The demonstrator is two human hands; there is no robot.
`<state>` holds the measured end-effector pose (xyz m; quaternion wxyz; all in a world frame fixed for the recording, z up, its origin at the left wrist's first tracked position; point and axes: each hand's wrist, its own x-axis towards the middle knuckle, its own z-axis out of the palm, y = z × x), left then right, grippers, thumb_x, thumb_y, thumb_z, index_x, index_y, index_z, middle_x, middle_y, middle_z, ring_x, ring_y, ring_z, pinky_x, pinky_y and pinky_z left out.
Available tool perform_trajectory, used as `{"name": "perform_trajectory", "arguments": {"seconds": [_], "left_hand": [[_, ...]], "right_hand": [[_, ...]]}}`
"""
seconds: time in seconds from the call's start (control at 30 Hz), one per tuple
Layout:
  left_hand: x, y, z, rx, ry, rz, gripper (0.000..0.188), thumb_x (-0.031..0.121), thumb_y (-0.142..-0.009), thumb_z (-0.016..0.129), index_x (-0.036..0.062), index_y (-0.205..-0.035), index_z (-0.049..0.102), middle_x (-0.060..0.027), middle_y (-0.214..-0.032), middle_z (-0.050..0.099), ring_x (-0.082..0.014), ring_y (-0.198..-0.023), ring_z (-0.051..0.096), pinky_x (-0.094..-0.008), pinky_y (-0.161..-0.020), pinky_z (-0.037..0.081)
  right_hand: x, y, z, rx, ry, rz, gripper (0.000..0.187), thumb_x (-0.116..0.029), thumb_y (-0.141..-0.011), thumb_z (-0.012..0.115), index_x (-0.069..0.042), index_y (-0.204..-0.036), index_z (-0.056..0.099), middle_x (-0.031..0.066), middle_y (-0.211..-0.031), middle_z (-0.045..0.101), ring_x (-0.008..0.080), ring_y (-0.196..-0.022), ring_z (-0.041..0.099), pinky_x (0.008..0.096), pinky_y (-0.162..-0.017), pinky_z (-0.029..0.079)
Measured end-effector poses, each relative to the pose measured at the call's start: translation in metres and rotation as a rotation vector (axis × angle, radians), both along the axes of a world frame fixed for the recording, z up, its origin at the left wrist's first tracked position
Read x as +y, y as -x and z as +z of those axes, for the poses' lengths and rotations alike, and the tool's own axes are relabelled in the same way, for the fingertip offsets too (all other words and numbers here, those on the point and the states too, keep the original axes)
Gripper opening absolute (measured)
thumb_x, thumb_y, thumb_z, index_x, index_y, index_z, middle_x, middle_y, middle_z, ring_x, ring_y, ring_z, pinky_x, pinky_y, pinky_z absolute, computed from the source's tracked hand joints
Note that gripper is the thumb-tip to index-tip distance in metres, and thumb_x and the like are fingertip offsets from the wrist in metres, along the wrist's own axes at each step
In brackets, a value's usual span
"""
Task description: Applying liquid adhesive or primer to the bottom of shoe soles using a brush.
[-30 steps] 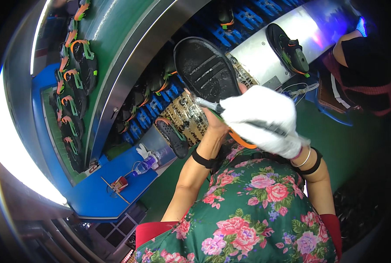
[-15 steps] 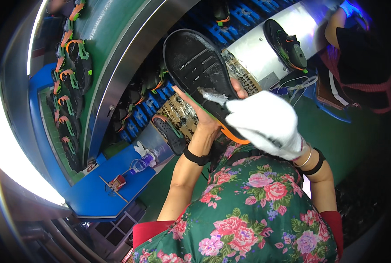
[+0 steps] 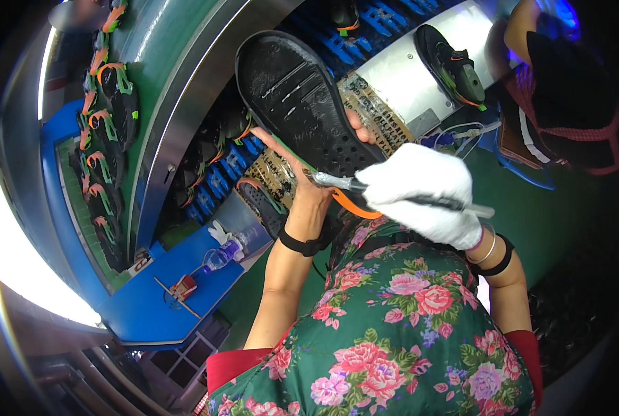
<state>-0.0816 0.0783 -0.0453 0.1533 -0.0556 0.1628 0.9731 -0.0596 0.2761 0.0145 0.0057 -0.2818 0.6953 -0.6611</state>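
Observation:
My bare left hand [image 3: 308, 186] is wrapped around a black shoe sole [image 3: 292, 97] from below. Its thumb lies along the left edge and fingertips show at the right edge. The sole's inner face is up, with a wet-looking sheen on the wide end and small holes toward the heel end, which has an orange rim [image 3: 356, 206]. In a white glove, my right hand [image 3: 420, 191] grips a brush [image 3: 332, 182]. The brush's whitish bristles are at the left edge of the heel end, close to my left hand; whether they touch the sole is hard to tell.
Several black shoes with orange and green trim stand on the green conveyor [image 3: 158, 48] at left. A black shoe [image 3: 451, 66] rests on the metal surface at upper right. On the blue table [image 3: 143, 308] is a plastic bottle [image 3: 223, 255]. Another person's arm [image 3: 521, 31] shows at upper right.
The brush has moved from the middle of the sole to the left edge of its heel end. My left hand has shifted the sole slightly left and up.

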Motion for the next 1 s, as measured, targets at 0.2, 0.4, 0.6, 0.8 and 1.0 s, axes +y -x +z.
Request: {"name": "perform_trajectory", "arguments": {"seconds": [0.2, 0.4, 0.6, 0.8, 1.0], "left_hand": [[-0.006, 0.008, -0.001, 0.024, 0.004, -0.04, 0.124, 0.106, -0.064, 0.026, 0.0046, -0.128, 0.055, -0.0194, -0.099, 0.065, -0.0343, -0.084, 0.066, -0.0488, -0.074, 0.057], [-0.003, 0.011, 0.008, -0.027, 0.004, -0.041, 0.125, 0.106, -0.065, 0.022, 0.0033, -0.129, 0.054, -0.0202, -0.095, 0.065, -0.0344, -0.079, 0.066, -0.0489, -0.073, 0.057], [-0.009, 0.016, 0.004, 0.043, 0.101, -0.099, 0.132, 0.106, -0.064, 0.015, -0.0015, -0.13, 0.053, -0.0212, -0.095, 0.064, -0.0351, -0.08, 0.067, -0.0489, -0.074, 0.058], [-0.007, 0.024, 0.003, 0.15, 0.112, -0.121, 0.133, 0.105, -0.065, 0.012, -0.0029, -0.131, 0.052, -0.0228, -0.096, 0.065, -0.0333, -0.079, 0.069, -0.0468, -0.071, 0.059], [-0.011, 0.026, 0.0, 0.156, 0.224, -0.137, 0.124, 0.106, -0.064, 0.026, 0.0036, -0.128, 0.056, -0.023, -0.094, 0.063, -0.0349, -0.078, 0.063, -0.0482, -0.076, 0.05]], "right_hand": [[0.003, -0.001, 0.0, 0.215, -0.159, 0.01, 0.026, -0.001, -0.078, 0.079, -0.007, -0.103, 0.078, 0.0108, -0.101, 0.076, 0.0257, -0.084, 0.07, 0.0354, -0.073, 0.056], [0.009, 0.002, -0.006, -0.138, 0.022, -0.012, 0.019, -0.001, -0.077, 0.08, -0.003, -0.096, 0.078, 0.0116, -0.096, 0.076, 0.0246, -0.084, 0.073, 0.0338, -0.076, 0.057], [0.011, 0.003, -0.006, 0.033, -0.079, 0.027, 0.02, -0.001, -0.076, 0.082, -0.004, -0.096, 0.078, 0.0118, -0.096, 0.076, 0.0247, -0.084, 0.073, 0.0345, -0.076, 0.057], [0.018, 0.006, -0.012, -0.089, -0.052, -0.003, 0.017, -0.002, -0.078, 0.082, -0.004, -0.094, 0.078, 0.0109, -0.097, 0.077, 0.0242, -0.084, 0.073, 0.0351, -0.076, 0.057], [0.02, 0.006, -0.014, -0.076, -0.059, 0.037, 0.017, -0.002, -0.077, 0.082, -0.004, -0.093, 0.077, 0.011, -0.095, 0.077, 0.025, -0.082, 0.072, 0.0349, -0.075, 0.057]]}}
